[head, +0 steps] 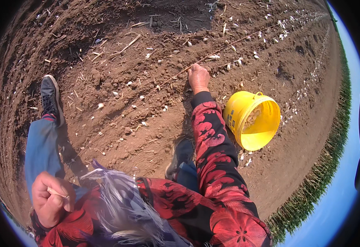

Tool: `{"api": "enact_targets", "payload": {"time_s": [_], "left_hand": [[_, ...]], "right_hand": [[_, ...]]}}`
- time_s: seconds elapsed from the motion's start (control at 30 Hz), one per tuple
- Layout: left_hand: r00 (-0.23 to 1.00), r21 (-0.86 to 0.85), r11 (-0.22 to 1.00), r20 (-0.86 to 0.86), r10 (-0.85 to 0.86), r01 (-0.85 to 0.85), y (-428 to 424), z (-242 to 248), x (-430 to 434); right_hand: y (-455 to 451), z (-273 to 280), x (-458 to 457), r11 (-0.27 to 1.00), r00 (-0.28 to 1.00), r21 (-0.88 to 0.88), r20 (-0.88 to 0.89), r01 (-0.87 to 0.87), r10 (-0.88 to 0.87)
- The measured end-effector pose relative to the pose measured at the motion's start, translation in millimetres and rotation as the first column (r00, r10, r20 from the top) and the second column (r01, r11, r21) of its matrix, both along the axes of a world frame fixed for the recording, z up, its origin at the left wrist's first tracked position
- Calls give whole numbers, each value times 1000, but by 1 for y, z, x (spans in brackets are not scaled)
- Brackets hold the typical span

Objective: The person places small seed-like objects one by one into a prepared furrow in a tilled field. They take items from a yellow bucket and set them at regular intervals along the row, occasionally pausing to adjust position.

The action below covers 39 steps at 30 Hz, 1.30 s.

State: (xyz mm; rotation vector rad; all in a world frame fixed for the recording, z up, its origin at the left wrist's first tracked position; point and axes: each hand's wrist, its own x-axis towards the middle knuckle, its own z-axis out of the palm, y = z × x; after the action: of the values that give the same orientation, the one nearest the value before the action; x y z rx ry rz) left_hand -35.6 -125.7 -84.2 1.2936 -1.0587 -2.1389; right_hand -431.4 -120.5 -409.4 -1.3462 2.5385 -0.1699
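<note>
My left hand is raised near my left thigh, with a pale garlic clove pinched between thumb and curled fingers. My right hand reaches down to the brown soil, close beside a taut reddish string. Its fingers are bunched at the ground, and whatever they may hold is hidden. To the right of my forearm, a yellow plastic bucket leans over with its mouth towards me. Pale garlic cloves lie inside it.
Many white garlic cloves dot the soil in rows along the string. Dry stalks and clods lie among them. My left shoe and right shoe stand apart on the soil. Green plants border the field at right.
</note>
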Motion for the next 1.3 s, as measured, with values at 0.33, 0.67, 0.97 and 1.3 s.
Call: {"api": "enact_targets", "payload": {"time_s": [0.33,0.67,0.97,1.3], "left_hand": [[998,17,999,50,27,-28,-5,-3,-8],[999,8,1000,45,30,-30,-8,-4,-12],[998,25,999,60,21,-22,-3,-4,-10],[999,53,998,36,16,-18,-4,-4,-10]], "right_hand": [[-13,17,-83,973,996,-229,-76,35,-54],[-26,15,-106,984,993,153,-52,-94,103],[5,-13,-87,902,782,-224,599,368,-170],[-1,-19,-64,974,999,-224,-43,-30,20]]}}
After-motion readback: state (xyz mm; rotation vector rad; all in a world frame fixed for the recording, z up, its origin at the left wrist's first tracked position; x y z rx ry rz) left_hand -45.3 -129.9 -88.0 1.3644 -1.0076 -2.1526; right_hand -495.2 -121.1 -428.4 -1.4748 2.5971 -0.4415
